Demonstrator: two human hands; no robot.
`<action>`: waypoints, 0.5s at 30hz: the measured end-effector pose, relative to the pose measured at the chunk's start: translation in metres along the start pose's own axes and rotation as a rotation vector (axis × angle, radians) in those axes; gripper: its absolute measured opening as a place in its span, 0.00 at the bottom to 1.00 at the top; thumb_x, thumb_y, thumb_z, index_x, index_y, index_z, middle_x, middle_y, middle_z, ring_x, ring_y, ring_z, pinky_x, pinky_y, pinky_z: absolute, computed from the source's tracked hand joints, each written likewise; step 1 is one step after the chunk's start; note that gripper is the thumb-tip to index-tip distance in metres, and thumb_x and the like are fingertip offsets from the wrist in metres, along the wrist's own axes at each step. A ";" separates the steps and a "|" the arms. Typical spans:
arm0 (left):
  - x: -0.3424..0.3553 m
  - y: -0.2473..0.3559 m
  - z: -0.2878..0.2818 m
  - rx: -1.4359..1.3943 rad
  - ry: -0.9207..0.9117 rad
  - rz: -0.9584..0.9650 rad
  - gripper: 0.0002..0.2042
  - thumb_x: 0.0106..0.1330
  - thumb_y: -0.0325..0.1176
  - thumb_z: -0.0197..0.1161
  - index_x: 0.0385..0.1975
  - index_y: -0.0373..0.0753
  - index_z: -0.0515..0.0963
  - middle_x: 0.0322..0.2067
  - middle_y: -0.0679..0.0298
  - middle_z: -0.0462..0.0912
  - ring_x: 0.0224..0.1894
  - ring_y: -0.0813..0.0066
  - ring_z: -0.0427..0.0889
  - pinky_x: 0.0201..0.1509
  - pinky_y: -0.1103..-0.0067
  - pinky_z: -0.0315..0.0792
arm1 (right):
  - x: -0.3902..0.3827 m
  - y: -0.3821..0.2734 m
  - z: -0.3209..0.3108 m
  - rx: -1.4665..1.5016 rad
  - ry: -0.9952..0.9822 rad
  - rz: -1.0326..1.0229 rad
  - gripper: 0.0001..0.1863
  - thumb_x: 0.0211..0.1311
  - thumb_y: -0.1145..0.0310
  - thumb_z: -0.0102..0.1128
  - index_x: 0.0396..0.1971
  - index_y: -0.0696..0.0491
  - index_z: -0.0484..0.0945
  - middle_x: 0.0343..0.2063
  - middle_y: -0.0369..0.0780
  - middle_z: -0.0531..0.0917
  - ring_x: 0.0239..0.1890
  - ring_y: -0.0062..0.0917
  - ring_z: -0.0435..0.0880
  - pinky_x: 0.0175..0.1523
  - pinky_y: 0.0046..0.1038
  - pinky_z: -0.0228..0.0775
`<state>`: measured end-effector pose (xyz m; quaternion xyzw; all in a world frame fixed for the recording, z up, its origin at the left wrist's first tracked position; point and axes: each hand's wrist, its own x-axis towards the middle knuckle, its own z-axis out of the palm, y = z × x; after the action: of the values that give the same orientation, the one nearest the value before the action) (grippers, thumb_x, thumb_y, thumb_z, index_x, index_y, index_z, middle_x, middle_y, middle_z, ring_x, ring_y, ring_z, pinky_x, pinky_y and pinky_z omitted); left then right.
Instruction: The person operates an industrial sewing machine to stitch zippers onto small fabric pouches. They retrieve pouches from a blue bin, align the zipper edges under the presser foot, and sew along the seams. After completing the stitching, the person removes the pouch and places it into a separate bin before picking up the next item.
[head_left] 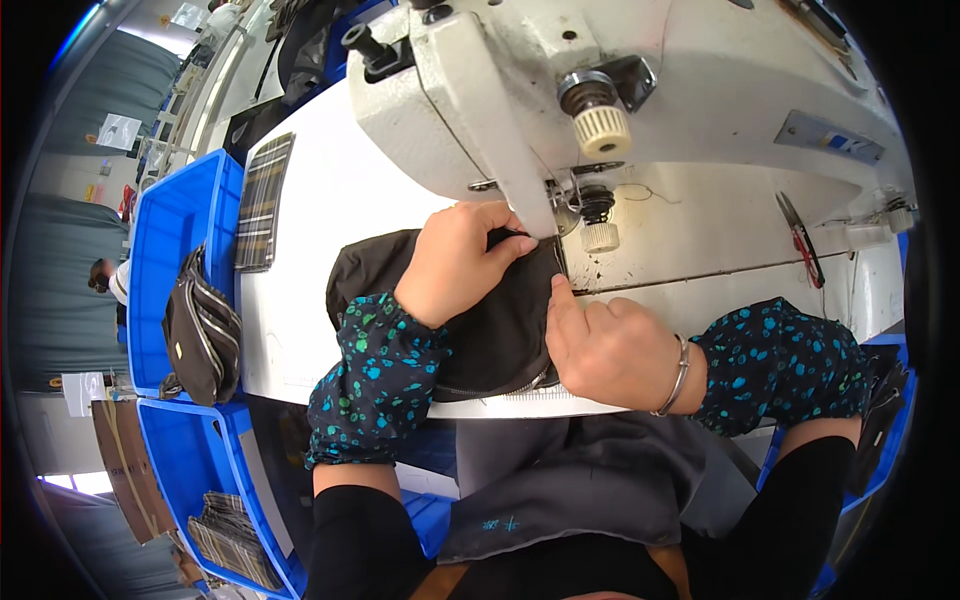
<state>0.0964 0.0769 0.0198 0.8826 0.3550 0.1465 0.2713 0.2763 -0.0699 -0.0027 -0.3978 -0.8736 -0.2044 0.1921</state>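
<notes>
A dark brown fabric bag piece (500, 345) with a zipper along its near edge lies on the white sewing machine table, its far right corner at the presser foot area. My left hand (460, 260) is closed on its far edge, thumb and forefinger pinched together close to the needle. My right hand (615, 345) is closed at the bag piece's right edge, forefinger stretched along it and the other fingers curled. The sewing machine (480, 110) stands over the work; its needle is hidden behind the white arm and my fingers.
Red-handled thread snips (803, 245) lie on the table at the right. A plaid fabric piece (264, 205) lies at the left edge. Blue bins (150, 300) stand beyond it, one with a dark zippered bag (200, 335), another with folded plaid fabric (235, 540).
</notes>
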 end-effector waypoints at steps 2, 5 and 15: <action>-0.001 0.004 0.001 0.043 0.019 -0.033 0.11 0.63 0.33 0.76 0.39 0.35 0.87 0.30 0.56 0.86 0.30 0.65 0.83 0.36 0.72 0.74 | 0.000 0.000 -0.001 -0.008 -0.021 0.005 0.11 0.51 0.69 0.63 0.24 0.64 0.84 0.39 0.65 0.87 0.16 0.22 0.76 0.21 0.23 0.66; 0.001 0.012 0.003 0.162 0.043 -0.075 0.11 0.62 0.34 0.76 0.41 0.37 0.88 0.28 0.55 0.85 0.25 0.65 0.82 0.31 0.72 0.73 | 0.001 0.000 0.000 -0.021 -0.033 0.020 0.11 0.52 0.69 0.63 0.22 0.64 0.83 0.40 0.66 0.87 0.16 0.22 0.76 0.21 0.23 0.66; 0.005 0.007 0.011 0.285 0.126 -0.013 0.09 0.61 0.35 0.72 0.37 0.38 0.90 0.19 0.54 0.81 0.22 0.58 0.83 0.29 0.69 0.74 | 0.002 -0.001 0.001 -0.034 -0.044 0.053 0.12 0.56 0.70 0.63 0.23 0.66 0.83 0.41 0.69 0.86 0.15 0.20 0.75 0.18 0.24 0.68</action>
<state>0.1089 0.0723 0.0158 0.8988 0.3943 0.1480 0.1216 0.2740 -0.0691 -0.0025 -0.4286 -0.8631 -0.2051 0.1715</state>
